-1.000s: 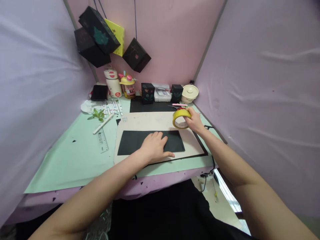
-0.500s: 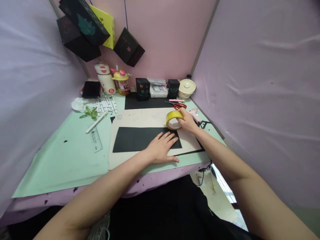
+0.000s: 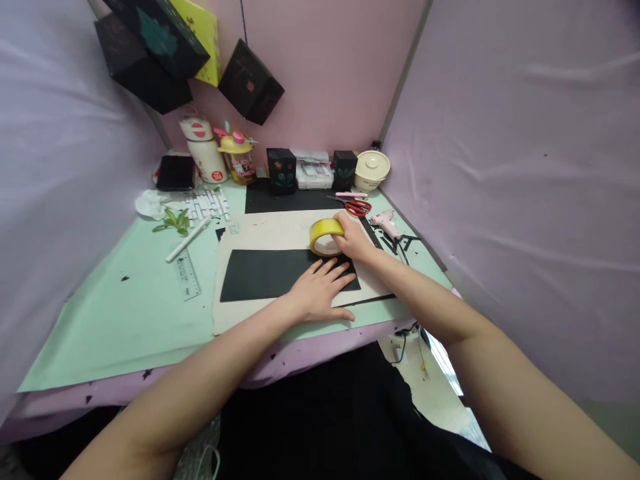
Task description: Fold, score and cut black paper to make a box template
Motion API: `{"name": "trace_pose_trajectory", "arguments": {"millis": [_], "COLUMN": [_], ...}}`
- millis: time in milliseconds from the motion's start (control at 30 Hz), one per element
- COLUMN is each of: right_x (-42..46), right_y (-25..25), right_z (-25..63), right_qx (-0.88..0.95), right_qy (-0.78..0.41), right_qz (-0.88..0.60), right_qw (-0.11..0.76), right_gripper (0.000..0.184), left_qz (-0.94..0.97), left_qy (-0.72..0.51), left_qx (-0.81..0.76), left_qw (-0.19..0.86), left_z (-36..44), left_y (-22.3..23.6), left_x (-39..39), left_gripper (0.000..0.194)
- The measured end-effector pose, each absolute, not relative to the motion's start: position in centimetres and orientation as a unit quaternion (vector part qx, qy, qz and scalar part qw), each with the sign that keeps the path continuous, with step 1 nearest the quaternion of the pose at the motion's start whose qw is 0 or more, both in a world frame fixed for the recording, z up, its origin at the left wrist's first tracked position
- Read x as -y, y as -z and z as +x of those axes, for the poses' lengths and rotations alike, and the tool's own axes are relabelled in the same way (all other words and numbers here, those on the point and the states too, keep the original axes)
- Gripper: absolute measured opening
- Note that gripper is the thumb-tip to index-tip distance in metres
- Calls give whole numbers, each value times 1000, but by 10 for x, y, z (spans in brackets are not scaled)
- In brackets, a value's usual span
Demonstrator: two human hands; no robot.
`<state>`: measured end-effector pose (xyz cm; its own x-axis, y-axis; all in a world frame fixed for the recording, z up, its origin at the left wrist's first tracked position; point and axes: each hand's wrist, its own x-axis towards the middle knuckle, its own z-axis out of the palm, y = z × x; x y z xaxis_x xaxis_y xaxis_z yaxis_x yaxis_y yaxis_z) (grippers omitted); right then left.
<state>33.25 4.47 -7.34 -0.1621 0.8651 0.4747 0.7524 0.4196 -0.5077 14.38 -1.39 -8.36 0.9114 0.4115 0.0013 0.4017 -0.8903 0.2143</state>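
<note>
My left hand lies flat with its fingers spread, pressing on the right part of a black sheet of card. Under that sheet is a larger pale board. My right hand grips the right side of a yellow roll of tape, which stands on edge at the sheet's far edge, just beyond my left fingertips. My right fingers are partly hidden behind the roll. Whether the roll touches the sheet I cannot tell.
Red-handled scissors and a pink glue gun lie beyond my right hand. A clear ruler, a white pen and several markers are on the left. Bottles and black boxes line the back; a lidded bowl stands at right.
My right hand has moved left with the tape roll along the far edge of the black sheet, uncovering the glue gun. My left hand stays on the sheet. The view has shifted slightly.
</note>
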Motion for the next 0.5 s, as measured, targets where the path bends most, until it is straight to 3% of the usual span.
{"name": "trace_pose_trajectory", "arguments": {"millis": [500], "right_x": [-29], "right_y": [71], "right_z": [408], "right_qx": [717], "right_qy": [-73], "right_qz": [-585], "right_qw": [372], "right_gripper": [20], "left_qz": [970], "left_qy": [-21], "left_qx": [-213], "left_qw": [117], "left_z": [141], "left_y": [85], "left_x": [14], "left_gripper": [98]}}
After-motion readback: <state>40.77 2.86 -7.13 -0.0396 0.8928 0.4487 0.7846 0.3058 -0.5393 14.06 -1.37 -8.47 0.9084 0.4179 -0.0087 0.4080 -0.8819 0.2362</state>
